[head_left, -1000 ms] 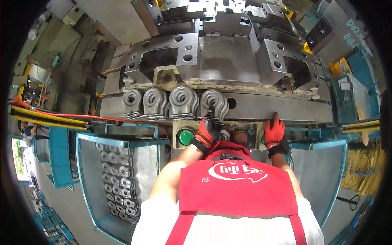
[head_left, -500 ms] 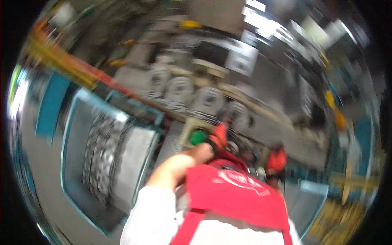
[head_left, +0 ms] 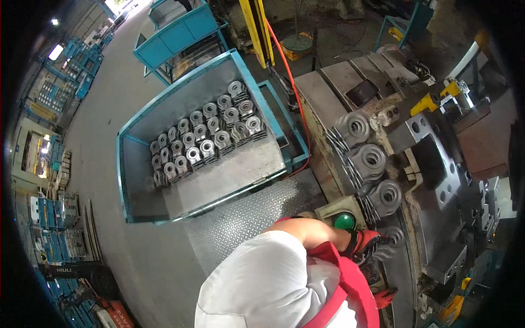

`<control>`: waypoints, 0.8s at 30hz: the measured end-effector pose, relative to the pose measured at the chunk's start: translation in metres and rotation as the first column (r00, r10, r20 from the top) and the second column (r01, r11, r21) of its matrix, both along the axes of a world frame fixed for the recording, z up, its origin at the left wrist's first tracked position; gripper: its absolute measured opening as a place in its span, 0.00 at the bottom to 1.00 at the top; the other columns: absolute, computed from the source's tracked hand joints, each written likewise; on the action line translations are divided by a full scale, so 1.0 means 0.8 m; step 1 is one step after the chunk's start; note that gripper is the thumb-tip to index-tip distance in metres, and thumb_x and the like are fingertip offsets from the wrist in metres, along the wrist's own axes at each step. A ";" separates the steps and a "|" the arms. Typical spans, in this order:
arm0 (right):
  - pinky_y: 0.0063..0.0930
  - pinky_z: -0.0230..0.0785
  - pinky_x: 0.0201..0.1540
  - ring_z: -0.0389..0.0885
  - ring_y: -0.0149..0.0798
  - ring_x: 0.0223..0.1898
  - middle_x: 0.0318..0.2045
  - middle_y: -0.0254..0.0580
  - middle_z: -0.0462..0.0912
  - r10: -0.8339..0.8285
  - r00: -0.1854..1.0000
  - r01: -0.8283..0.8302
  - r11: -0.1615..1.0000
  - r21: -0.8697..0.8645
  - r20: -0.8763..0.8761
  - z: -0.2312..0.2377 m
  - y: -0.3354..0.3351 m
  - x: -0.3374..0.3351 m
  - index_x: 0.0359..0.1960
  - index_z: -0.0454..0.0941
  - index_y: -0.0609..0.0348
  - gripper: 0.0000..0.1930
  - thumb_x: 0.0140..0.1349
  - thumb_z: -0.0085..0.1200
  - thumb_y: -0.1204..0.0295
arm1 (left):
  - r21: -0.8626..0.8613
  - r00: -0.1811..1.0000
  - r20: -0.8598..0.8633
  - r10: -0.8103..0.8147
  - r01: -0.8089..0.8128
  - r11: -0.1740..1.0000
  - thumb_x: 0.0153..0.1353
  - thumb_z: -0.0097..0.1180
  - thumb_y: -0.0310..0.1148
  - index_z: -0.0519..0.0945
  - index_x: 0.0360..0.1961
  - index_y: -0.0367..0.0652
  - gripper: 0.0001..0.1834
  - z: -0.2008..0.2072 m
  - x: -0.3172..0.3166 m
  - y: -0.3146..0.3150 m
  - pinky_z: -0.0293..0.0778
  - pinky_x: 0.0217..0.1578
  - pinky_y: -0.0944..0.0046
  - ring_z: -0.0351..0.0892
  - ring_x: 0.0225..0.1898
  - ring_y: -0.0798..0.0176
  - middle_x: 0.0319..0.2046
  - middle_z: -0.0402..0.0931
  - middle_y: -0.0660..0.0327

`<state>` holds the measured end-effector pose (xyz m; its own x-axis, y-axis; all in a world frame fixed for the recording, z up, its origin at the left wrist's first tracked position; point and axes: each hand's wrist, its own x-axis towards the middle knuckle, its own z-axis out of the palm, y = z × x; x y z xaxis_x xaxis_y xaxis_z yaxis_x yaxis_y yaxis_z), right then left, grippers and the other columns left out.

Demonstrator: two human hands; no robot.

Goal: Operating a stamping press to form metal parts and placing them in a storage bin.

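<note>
My left hand point(head_left: 367, 240), in a red and black glove, is closed at the side of a short stack of grey metal brackets with ring-shaped ends point(head_left: 390, 240). Its fingertips are partly hidden against the metal. Lower down, beside my red apron point(head_left: 358, 281), the gloved fingers of my right hand point(head_left: 386, 298) show stretched out over the machine's edge, holding nothing that I can see. The apron hides the rest of that hand. Further stacks of the same brackets point(head_left: 372, 159) stand in a row beyond my left hand. A green push button point(head_left: 344, 221) on a beige box is close to my left wrist.
A blue-rimmed metal bin point(head_left: 123, 177) holds rows of stacked brackets on the left. Treadplate flooring point(head_left: 246, 224) lies between it and the machine. Dark steel tooling with holed plates point(head_left: 445, 177) rises on the right. A red hose point(head_left: 295, 90) runs down past the bin.
My view has swung left, so the bin and aisle show more fully and the machine sits further right. My left hand stays by the brackets; the earlier frame is blurred.
</note>
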<state>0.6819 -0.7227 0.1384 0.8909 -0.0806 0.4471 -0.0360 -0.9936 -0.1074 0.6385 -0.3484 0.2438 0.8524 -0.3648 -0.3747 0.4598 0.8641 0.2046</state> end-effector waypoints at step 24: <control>0.48 0.62 0.50 0.68 0.60 0.50 0.51 0.61 0.68 0.061 0.886 -0.004 0.992 0.126 -0.460 0.091 0.057 -0.004 0.57 0.65 0.52 0.34 0.54 0.47 0.43 | -0.057 0.790 -0.040 0.612 -0.614 0.788 0.64 0.43 0.33 0.69 0.50 0.35 0.16 0.060 -0.376 0.053 0.71 0.48 0.65 0.75 0.44 0.61 0.45 0.74 0.54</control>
<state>0.6784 -0.6768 0.2114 0.9969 -0.0742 -0.0272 -0.0782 -0.9761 -0.2027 0.3373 -0.3062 0.2921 0.8982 0.2087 -0.3868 -0.1679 0.9763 0.1367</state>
